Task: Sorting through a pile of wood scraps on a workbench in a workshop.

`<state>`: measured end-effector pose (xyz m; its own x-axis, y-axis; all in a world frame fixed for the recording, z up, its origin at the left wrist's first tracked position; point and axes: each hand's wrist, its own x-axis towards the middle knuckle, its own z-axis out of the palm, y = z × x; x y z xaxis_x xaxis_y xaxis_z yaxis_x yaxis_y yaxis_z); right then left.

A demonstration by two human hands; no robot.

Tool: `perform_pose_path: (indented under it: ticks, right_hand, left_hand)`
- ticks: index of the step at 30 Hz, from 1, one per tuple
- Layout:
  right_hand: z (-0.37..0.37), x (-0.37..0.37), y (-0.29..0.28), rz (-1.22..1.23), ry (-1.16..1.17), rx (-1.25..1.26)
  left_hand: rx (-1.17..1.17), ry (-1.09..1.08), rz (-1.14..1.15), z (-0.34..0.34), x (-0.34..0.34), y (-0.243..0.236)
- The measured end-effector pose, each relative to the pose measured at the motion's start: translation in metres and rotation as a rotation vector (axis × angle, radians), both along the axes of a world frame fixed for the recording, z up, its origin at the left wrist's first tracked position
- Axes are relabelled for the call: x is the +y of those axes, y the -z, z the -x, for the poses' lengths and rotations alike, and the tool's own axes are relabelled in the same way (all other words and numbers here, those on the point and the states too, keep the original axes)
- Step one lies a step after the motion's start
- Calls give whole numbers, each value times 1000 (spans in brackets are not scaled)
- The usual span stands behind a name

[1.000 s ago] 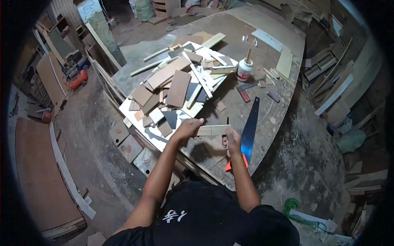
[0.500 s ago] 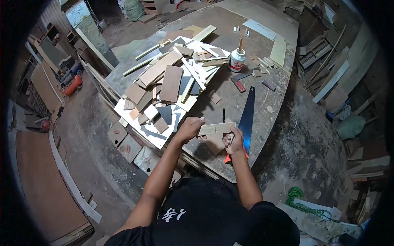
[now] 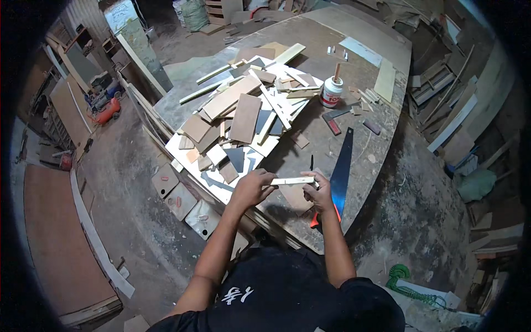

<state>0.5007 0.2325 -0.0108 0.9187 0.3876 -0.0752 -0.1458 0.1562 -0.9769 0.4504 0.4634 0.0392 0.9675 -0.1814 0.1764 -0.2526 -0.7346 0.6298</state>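
Note:
A short pale wood strip is held level over the near part of the workbench, its narrow edge facing up. My left hand is closed on its left end, and my right hand grips the right end with curled fingers. Just beyond the strip is a thin dark stick; I cannot tell whether it lies on the bench. Right of my right hand lies a handsaw with a dark blade, its orange handle partly behind my wrist. A flat brown board piece rests below the strip.
A heap of wood offcuts covers a white panel at the left. Farther back stand a white glue bottle with a stick in it, a dark and red tool and a dark block. The workbench has a curved right edge.
The wood strip has been tilted from showing its broad face to showing its narrow edge. Both hands keep hold of its ends. The whole view has shifted slightly.

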Motion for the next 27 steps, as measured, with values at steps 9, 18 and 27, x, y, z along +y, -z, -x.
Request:
perform_pose_path:
  ticks: [9, 18, 27]
  right_hand:
    - [-1, 13, 39, -50, -47, 175]
    - [13, -4, 41, 247, -117, 323]
    - [35, -86, 46, 82, 181, 444]
  left_hand:
    - [94, -459, -3, -4, 27, 17]
    - [-66, -656, -170, -94, 46, 38]
    - [-189, -704, -494, -122, 40, 62]
